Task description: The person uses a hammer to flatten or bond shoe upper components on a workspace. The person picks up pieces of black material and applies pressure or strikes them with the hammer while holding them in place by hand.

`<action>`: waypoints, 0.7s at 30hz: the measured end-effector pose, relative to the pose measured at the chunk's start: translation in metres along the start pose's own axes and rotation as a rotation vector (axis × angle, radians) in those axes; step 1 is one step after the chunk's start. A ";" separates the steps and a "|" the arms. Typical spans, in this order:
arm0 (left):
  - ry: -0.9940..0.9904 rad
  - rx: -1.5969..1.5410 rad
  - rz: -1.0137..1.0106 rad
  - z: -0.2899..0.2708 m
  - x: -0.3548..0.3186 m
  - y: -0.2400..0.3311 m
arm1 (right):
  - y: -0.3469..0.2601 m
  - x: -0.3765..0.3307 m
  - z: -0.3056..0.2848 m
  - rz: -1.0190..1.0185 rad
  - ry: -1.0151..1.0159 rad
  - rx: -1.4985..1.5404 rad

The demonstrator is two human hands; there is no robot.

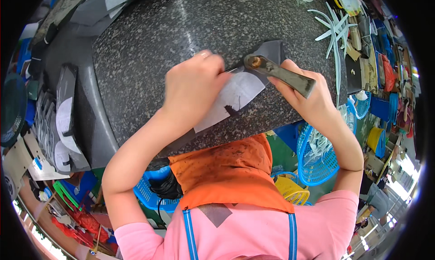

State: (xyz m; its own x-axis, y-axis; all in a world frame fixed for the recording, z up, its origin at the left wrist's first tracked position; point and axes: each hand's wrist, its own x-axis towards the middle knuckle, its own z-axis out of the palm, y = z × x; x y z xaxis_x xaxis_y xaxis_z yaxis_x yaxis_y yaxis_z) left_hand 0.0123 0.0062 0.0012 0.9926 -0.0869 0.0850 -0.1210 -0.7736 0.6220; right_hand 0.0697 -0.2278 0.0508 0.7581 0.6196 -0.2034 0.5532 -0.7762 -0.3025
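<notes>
On the speckled dark stone slab (149,47) lies a flat black leather-like piece (271,51) with a pale grey-white backing and a small dark notch near its lower edge. My left hand (195,85), somewhat blurred, is closed at the upper left edge of this piece, its thumb toward the edge. Whatever its fingers pinch is hidden. My right hand (308,90) grips a hammer (283,74) whose worn metal head has one rounded end and one flared flat end. That hammer is above the right side of the piece; its handle is mostly hidden.
Similar black-and-white pieces (65,115) are stacked at the left. Pale strips (335,33) hang over the slab's right side. A blue basket (317,169) with clear scraps stands below on the right, beside a yellow basket (292,192). An orange apron (226,174) meets the slab's near edge.
</notes>
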 end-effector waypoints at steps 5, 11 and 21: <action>0.203 0.071 0.327 0.015 -0.025 -0.009 | 0.007 0.000 -0.002 -0.042 0.037 0.189; 0.095 0.151 0.357 0.005 -0.023 -0.007 | -0.001 0.006 -0.003 -0.117 0.031 0.273; 0.043 0.252 0.460 0.003 -0.035 -0.002 | -0.013 0.005 0.000 -0.165 0.013 0.313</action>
State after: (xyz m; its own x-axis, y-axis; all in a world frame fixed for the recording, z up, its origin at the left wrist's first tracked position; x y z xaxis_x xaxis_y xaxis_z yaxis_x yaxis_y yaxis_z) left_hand -0.0225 0.0091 -0.0057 0.8353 -0.4316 0.3405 -0.5326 -0.7890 0.3063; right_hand 0.0660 -0.2143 0.0537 0.6726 0.7308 -0.1165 0.5379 -0.5909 -0.6012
